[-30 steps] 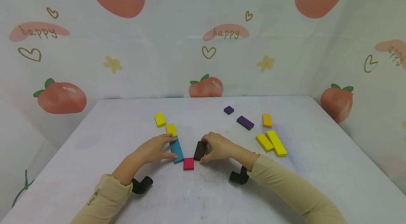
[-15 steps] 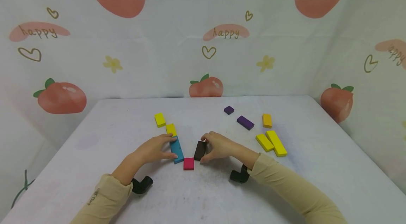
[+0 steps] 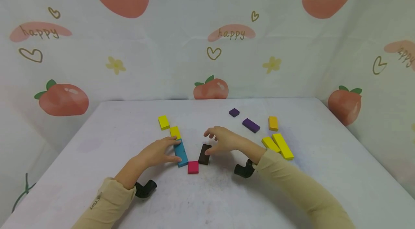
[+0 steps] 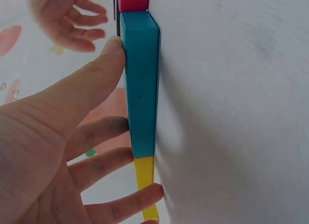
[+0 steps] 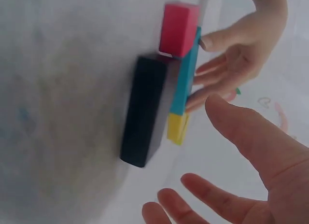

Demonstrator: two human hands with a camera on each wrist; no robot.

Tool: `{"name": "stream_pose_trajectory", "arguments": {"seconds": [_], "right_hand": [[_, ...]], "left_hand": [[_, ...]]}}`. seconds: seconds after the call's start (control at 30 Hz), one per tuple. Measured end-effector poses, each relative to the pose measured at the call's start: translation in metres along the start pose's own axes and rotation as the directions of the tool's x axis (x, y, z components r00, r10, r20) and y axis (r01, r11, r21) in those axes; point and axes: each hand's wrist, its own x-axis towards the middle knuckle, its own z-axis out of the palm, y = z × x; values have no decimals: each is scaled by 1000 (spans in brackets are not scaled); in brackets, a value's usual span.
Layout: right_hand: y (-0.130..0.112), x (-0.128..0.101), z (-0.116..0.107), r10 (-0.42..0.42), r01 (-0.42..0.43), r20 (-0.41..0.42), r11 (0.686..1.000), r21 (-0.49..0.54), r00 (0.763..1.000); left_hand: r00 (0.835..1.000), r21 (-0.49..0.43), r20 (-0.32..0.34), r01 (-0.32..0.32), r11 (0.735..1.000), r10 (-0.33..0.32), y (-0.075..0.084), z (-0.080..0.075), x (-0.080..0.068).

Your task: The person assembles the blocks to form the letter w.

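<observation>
A: A white table (image 3: 129, 120) stands before a cloth backdrop (image 3: 181, 59) printed with peaches and the word "happy". What are the hands doing?

B: The left hand (image 3: 159, 152) lies against the blue block (image 3: 181, 152), thumb and straight fingers pressing its long side, probably to steady it. It clasps nothing. One yellow block (image 3: 174, 132) butts the blue block's far end, and a pink block (image 3: 192, 167) sits at its near end.

A: And the right hand (image 3: 223, 139)?

B: It hovers just above the dark brown block (image 3: 204, 154), fingers spread and loose, gripping nothing. That block lies flat on the table beside the pink one, angled so the three seem to form a channel.

A: Anything else?

B: Two purple blocks (image 3: 250, 125), an orange block (image 3: 273, 123) and two long yellow blocks (image 3: 282, 146) lie well apart to the right; another yellow piece (image 3: 163, 122) sits farther back on the left.
</observation>
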Motion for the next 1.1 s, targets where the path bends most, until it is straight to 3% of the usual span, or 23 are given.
{"name": "stream_pose_trajectory", "arguments": {"seconds": [0.27, 1.1], "right_hand": [[-3, 17, -13, -74, 73, -17, 996, -45, 997], [-16, 89, -25, -116, 117, 22, 991, -60, 993]], "left_hand": [[1000, -6, 15, 21, 1000, -21, 2, 0, 0], [1000, 11, 6, 11, 1000, -11, 1, -1, 0]]}}
